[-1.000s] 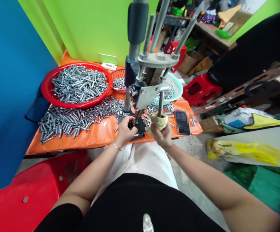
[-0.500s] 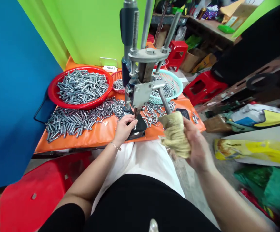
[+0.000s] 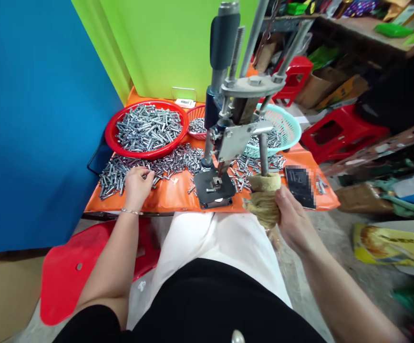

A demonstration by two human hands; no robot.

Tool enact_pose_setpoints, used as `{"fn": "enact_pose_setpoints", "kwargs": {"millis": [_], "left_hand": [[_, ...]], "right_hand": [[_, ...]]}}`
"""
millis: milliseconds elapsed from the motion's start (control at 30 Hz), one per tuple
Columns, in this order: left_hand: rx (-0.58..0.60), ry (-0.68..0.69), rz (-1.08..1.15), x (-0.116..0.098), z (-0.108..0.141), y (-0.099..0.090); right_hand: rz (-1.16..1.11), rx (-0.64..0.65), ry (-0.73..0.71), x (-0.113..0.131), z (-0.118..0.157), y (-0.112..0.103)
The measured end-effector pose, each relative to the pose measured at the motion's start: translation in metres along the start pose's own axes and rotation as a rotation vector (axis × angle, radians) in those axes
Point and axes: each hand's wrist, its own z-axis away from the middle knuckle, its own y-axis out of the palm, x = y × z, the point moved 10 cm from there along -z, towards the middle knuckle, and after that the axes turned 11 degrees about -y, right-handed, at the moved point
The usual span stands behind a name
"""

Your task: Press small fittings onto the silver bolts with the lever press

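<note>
Over the left part of the loose pile of metal bolts (image 3: 112, 176) is my left hand (image 3: 139, 185), its fingers curled together; what they hold, if anything, is too small to make out. My right hand (image 3: 294, 219) is closed on the cloth-wrapped handle (image 3: 264, 195) of the hand press (image 3: 234, 142). Below the press's ram, one small metal piece (image 3: 210, 190) lies on the black base plate (image 3: 201, 183). The base stands at the front edge of the orange-covered table (image 3: 178, 197).
A red basin (image 3: 110, 136) full of metal parts stands at the back left, with a smaller red basket (image 3: 192, 114) beside it. A pale green basket (image 3: 294, 131) sits right of the press. A dark, partly pixelated object (image 3: 296, 183) lies at right. A red stool (image 3: 60, 276) is at lower left.
My left hand has moved left from the press base to the bolt pile. The cloth-wrapped handle hangs more upright, with my right hand still on it. The camera view has shifted left.
</note>
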Motion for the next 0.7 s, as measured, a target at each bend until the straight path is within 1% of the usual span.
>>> {"fn": "enact_pose_setpoints", "kwargs": {"millis": [33, 67, 100, 133, 200, 233, 300, 367, 433, 500, 633, 700], "left_hand": [[-0.014, 0.038, -0.057, 0.001, -0.006, -0.002], [-0.002, 0.083, -0.098, -0.003, -0.009, 0.002], [0.037, 0.134, -0.125, -0.009, -0.009, 0.012], [0.097, 0.188, -0.145, -0.018, -0.006, 0.028], [0.257, 0.278, -0.188, -0.037, 0.005, 0.067], [0.318, 0.299, -0.224, -0.044, 0.010, 0.086], [0.375, 0.296, -0.311, -0.052, 0.014, 0.115], [0.384, 0.268, -0.355, -0.053, 0.013, 0.130], [0.389, 0.256, -0.316, -0.054, 0.012, 0.132], [0.404, 0.252, -0.183, -0.058, 0.016, 0.126], [0.418, 0.165, 0.255, -0.068, 0.036, 0.100], [0.429, 0.121, 0.426, -0.074, 0.050, 0.091]], "right_hand": [[-0.024, -0.012, 0.026, -0.004, -0.001, 0.001], [-0.045, -0.022, 0.046, -0.006, -0.001, 0.001], [-0.061, -0.025, 0.061, -0.008, -0.002, 0.003], [-0.069, -0.019, 0.070, -0.009, -0.004, 0.005], [-0.081, -0.005, 0.081, -0.010, -0.007, 0.009], [-0.081, -0.002, 0.086, -0.011, -0.009, 0.011], [-0.073, -0.009, 0.091, -0.011, -0.012, 0.012], [-0.072, -0.013, 0.100, -0.011, -0.015, 0.014], [-0.086, -0.013, 0.110, -0.011, -0.016, 0.016], [-0.094, -0.017, 0.111, -0.009, -0.017, 0.018], [-0.111, -0.021, 0.105, -0.010, -0.019, 0.020], [-0.132, -0.031, 0.108, -0.014, -0.019, 0.021]]}}
